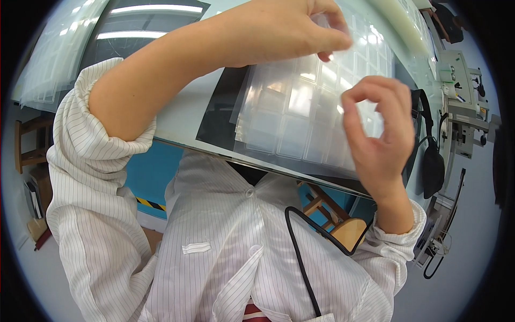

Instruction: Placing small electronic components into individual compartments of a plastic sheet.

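The stack of clear pocketed plastic sheets (300,102) lies on a black mat (221,107) before the person. The left hand (298,29) curls above its far side; the right hand (394,129) loops thumb toward forefinger over its right (whether either pinches film, I can't tell through the glare). The sheets look light, bendy, slick and easily creased, best held by corners.

From my head, one wide fisheye view looks steeply down, close over my left hand (292,32), right hand (383,139), table (185,115) and coat (220,225).
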The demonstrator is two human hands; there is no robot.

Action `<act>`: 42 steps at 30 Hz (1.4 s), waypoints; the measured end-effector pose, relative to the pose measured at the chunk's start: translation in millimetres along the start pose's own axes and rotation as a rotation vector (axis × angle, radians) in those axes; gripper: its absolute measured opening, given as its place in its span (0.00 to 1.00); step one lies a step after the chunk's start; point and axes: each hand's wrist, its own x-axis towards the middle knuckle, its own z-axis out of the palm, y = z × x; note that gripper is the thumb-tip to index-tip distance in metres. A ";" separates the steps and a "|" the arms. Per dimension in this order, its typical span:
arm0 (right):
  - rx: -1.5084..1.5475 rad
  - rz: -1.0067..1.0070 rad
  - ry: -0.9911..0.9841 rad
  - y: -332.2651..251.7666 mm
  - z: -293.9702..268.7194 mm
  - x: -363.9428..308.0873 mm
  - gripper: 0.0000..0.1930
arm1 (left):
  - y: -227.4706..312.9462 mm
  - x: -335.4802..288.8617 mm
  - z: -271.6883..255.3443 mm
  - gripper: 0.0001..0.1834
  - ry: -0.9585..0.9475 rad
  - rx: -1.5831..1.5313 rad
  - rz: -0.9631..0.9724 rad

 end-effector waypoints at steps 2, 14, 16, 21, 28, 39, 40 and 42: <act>0.075 0.100 0.127 5.1 -7.0 6.7 0.07 | 9.8 -2.6 2.8 0.19 -0.089 -0.025 -0.075; 0.045 0.032 0.016 -10.6 23.5 4.7 0.09 | -2.9 -3.5 -6.8 0.16 0.170 -0.112 -0.074; -0.019 -0.024 -0.016 -16.7 26.9 2.8 0.11 | -6.7 -1.3 -6.9 0.16 0.150 -0.109 -0.068; 0.022 -0.001 -0.021 -14.3 28.9 3.6 0.10 | -3.6 -2.4 -8.9 0.16 0.109 -0.077 -0.088; 0.017 -0.022 0.010 -13.8 32.0 4.3 0.10 | -7.0 -1.6 -7.1 0.18 0.136 -0.005 -0.070; 0.041 -0.052 0.029 -10.0 16.2 14.4 0.08 | -8.2 -1.5 -7.0 0.19 0.105 -0.023 -0.017; 0.072 -0.001 0.064 -8.3 9.9 16.6 0.07 | -5.4 -1.8 -8.0 0.20 0.031 -0.034 0.002; 0.130 0.108 0.158 0.8 8.6 20.7 0.07 | 4.3 -4.4 -7.7 0.21 -0.051 -0.046 0.020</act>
